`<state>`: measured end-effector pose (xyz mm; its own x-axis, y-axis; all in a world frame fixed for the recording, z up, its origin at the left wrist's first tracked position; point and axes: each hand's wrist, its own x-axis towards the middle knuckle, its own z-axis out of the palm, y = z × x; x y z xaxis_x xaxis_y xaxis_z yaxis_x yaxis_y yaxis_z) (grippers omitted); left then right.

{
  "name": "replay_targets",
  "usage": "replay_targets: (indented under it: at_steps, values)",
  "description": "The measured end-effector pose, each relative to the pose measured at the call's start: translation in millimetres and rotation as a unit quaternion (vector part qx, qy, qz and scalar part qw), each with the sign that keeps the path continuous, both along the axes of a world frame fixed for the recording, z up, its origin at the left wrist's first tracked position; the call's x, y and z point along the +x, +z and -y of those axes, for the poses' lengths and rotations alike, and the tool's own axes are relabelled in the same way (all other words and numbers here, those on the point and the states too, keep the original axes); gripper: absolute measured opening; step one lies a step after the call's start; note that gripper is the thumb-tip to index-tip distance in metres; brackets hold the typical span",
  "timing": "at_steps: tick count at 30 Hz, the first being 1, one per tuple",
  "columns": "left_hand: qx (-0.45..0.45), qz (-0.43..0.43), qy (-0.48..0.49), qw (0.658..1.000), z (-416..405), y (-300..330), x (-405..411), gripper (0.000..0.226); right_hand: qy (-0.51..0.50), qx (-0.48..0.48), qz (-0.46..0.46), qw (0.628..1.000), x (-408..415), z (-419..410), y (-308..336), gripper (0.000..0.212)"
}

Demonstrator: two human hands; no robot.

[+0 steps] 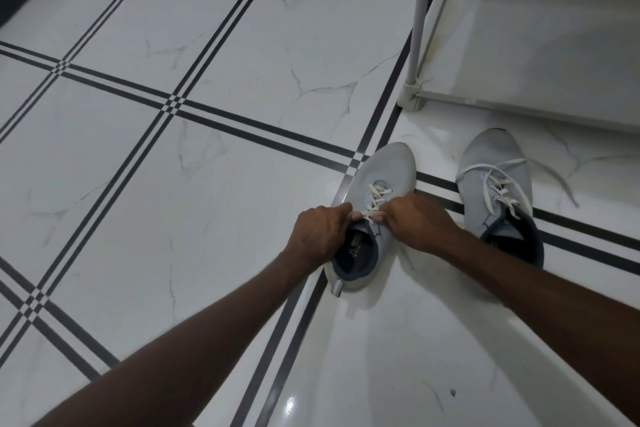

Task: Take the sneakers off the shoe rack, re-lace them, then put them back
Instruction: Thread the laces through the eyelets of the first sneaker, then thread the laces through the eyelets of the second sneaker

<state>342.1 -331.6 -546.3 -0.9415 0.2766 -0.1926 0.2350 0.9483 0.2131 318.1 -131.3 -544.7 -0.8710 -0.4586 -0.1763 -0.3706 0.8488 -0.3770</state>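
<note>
Two light grey sneakers with white laces stand on the tiled floor, toes pointing away from me. The left sneaker sits between my hands. My left hand and my right hand each pinch an end of its white lace just above the tongue, pulling it taut between them. The right sneaker stands apart to the right, its lace loose and trailing onto the floor. My hands hide the top eyelets of the left sneaker.
A white shoe rack stands at the upper right, its lowest shelf bare and its corner post close to the sneakers' toes. White marble tiles with dark stripe lines stretch left. A dark skirting runs along the far wall.
</note>
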Motion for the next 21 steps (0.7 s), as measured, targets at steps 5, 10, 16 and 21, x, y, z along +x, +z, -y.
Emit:
replay_targets:
  at_steps: [5, 10, 16, 21]
  values:
    - [0.010, 0.018, 0.012, 1.000, 0.1, -3.5, -2.8, 0.048, 0.002, -0.005, -0.013, 1.000, 3.3, -3.9, -2.3, 0.040]
    - [0.095, 0.082, 0.040, 0.991, -0.1, -2.7, -9.9, 0.057, 0.031, 0.042, 0.024, 0.998, -3.6, -1.1, 11.7, 0.043]
    - [0.121, 0.030, 0.026, 0.992, -23.2, 34.2, -58.5, 0.055, 0.078, 0.095, -0.021, 0.992, -24.0, -35.2, 47.8, 0.043]
    - [0.139, 0.024, -0.105, 0.984, -100.7, 59.8, -81.0, 0.030, 0.025, 0.147, -0.059, 0.987, -23.5, -111.7, 60.2, 0.021]
